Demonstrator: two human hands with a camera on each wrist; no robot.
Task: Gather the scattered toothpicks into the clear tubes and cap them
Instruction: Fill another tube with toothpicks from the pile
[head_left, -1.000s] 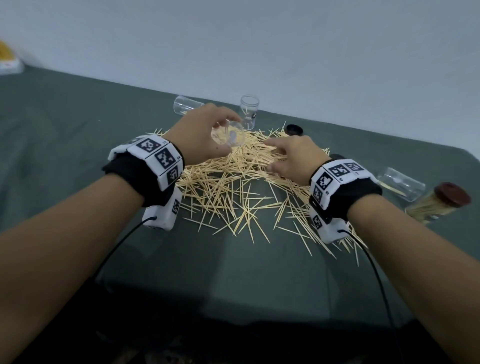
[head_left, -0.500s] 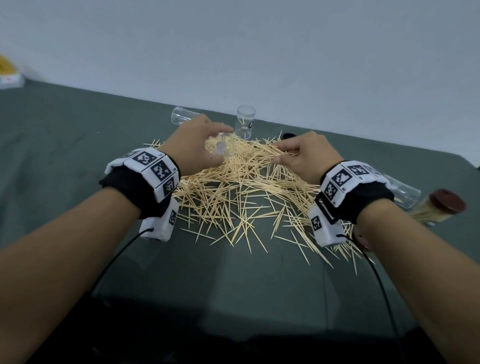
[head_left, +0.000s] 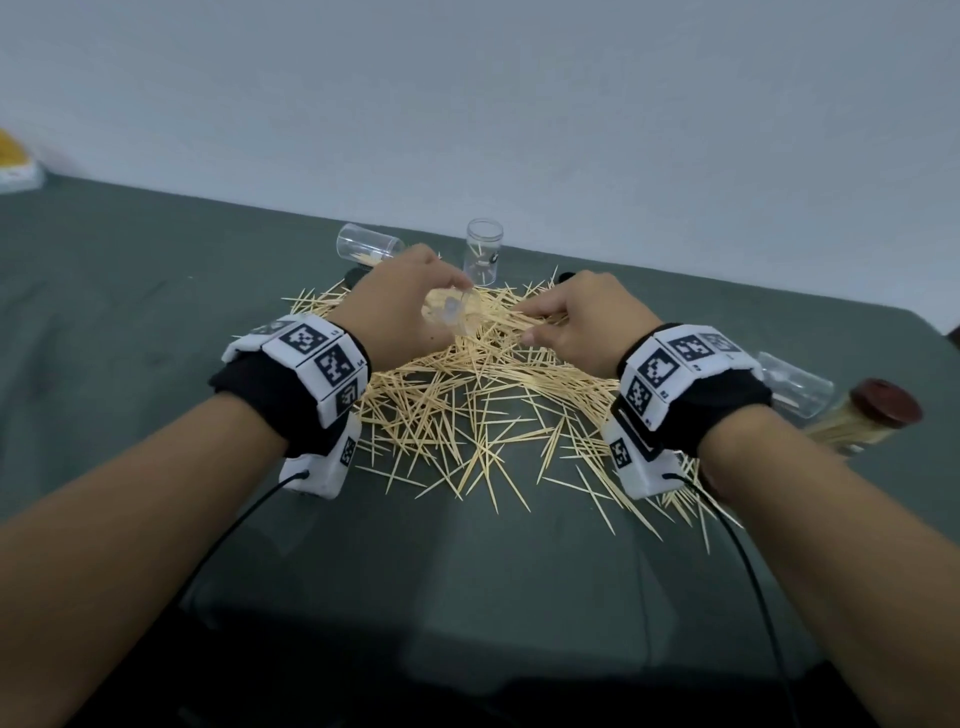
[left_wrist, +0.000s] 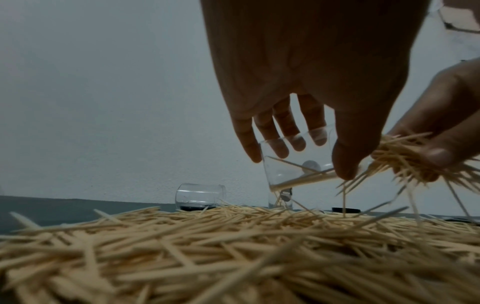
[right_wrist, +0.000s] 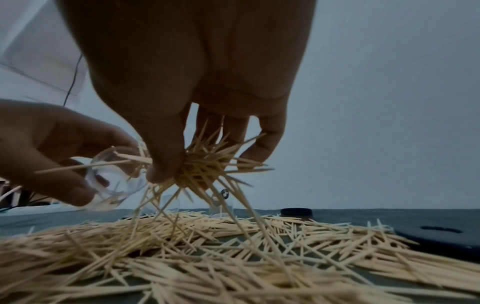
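1. Toothpicks (head_left: 467, 395) lie in a wide loose heap at the centre of the green table (head_left: 130, 312); by the look of it, most of the job is left.
2. Left hand (head_left: 400, 306), at about 11 o'clock of the heap, curls its fingers and thumb round a clear tube (left_wrist: 298, 162), tilted with its mouth toward 3 o'clock. The left wrist view shows only a few sticks lying inside it.
3. Right hand (head_left: 582, 322), at about 1 o'clock of the heap, pinches a messy bundle (right_wrist: 207, 166) of toothpicks between thumb and fingers, just beside the tube's mouth; several sticks dangle crosswise and touch the heap below.
4. Filled tube (head_left: 852, 421) with a dark red cap lies at 3 o'clock on the table: one container looks finished.
5. Three more open tubes wait: one upright (head_left: 483, 249) at 12 o'clock behind the heap, one on its side (head_left: 366, 249) at 11 o'clock, one on its side (head_left: 795, 384) at 3 o'clock next to the capped one. The first two seem to hold a stray stick or two, though the glass is too small to be sure.
6. Black cap (right_wrist: 296, 211) sits at the far edge of the heap near 1 o'clock, not yet used.
7. Judgement: the bundle needs aligning before it will slide in; splayed as it is, part may spill back onto the heap.
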